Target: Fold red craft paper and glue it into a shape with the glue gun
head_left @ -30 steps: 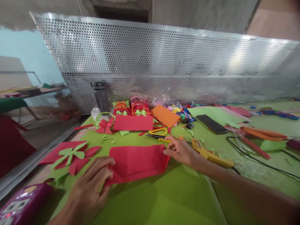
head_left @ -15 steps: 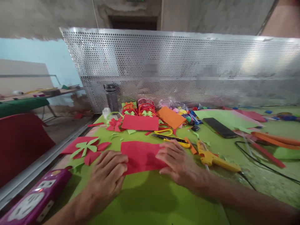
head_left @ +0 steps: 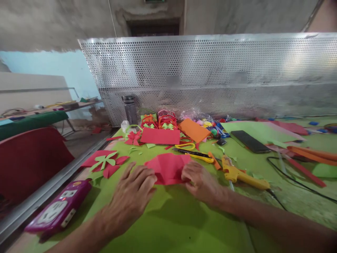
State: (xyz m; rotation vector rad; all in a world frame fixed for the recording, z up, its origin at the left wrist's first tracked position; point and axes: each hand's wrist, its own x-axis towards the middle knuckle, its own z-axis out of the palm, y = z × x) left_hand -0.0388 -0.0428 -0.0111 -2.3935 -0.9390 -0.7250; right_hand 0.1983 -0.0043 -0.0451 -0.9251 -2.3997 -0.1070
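Between my two hands is a red sheet [head_left: 168, 168] of what looks like craft foam or felt, bent up along its middle above the green tabletop. My left hand [head_left: 138, 184] grips its left edge, fingers curled over it. At the right edge my right hand [head_left: 198, 179] pinches the sheet, its fingertips partly hidden behind the knuckles. Just beyond lie a yellow-and-black utility knife [head_left: 195, 154] and yellow-handled scissors [head_left: 185, 146]. A yellow hot glue gun [head_left: 243, 177] rests to the right of my right hand.
A purple case [head_left: 59, 205] and red pieces with a green flower cutout [head_left: 104, 161] lie at left. Farther back stand a dark bottle [head_left: 129, 109], a flat red piece [head_left: 160, 136] and an orange piece [head_left: 195, 130]. A phone [head_left: 249, 141] and black cable [head_left: 286, 177] are at right.
The red sheet was flatter and is now bent and creased, its side edges drawn closer together. My hands have come nearer each other. The camera view has shifted slightly.
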